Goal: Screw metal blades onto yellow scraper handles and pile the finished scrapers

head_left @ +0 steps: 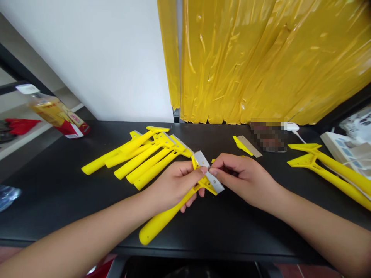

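Scraper (174, 209) is over the black table (72, 216), left hand (176, 183) clamped on its head, thumb on the blade (216, 183); right hand (246, 175) has thumb and forefinger together beside the blade, whether pinching anything I cannot tell.

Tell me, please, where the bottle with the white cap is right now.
In the head view, the bottle is at the left on the black table, near the white panel and left of the piled yellow scrapers.

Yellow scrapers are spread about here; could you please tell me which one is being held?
The front-center scraper, held in the left hand; the others lie unheld on the black table.
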